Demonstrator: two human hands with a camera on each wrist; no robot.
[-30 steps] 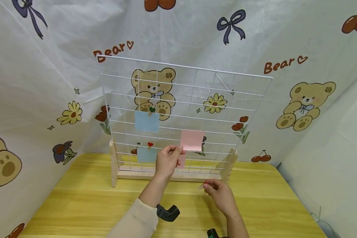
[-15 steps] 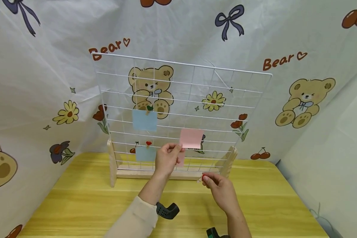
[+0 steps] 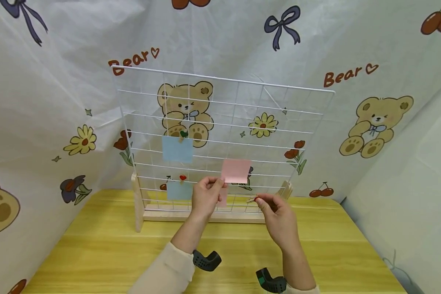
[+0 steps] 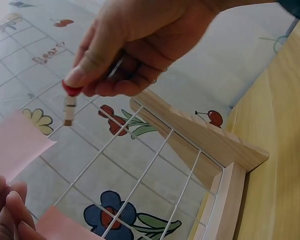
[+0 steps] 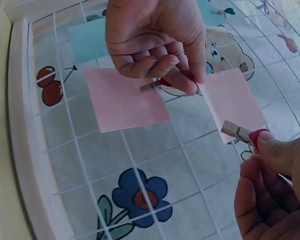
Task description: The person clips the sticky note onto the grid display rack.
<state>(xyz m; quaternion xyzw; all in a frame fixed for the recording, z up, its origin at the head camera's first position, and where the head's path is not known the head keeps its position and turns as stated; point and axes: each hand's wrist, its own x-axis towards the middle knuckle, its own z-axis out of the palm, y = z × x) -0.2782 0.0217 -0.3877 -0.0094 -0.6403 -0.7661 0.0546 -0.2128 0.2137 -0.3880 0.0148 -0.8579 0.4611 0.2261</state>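
A square pink paper note [image 3: 236, 171] is pinched at its lower left corner by my left hand [image 3: 206, 199], in front of the white wire grid [image 3: 220, 118]. My right hand [image 3: 281, 222], lower and to the right, pinches a small wooden clothespin [image 4: 69, 111] by its red end. In the right wrist view, that clothespin's wooden tip overlaps the note's lower edge; I cannot tell whether they touch. Another pink note [image 5: 122, 102] hangs below, partly hidden by my left hand in the head view, with a clothespin [image 5: 152, 86] at its edge.
Two blue notes, an upper one [image 3: 177, 149] and a lower one [image 3: 179, 190], hang on the grid's left with heart clothespins. Wooden feet [image 3: 137, 202] hold the grid on the yellow wood-grain table [image 3: 106, 253]. A bear-print sheet [image 3: 77, 81] covers the wall behind.
My right hand has risen with the clothespin, from near the table to the lower part of the grid. My left hand keeps the pink note in nearly the same place.
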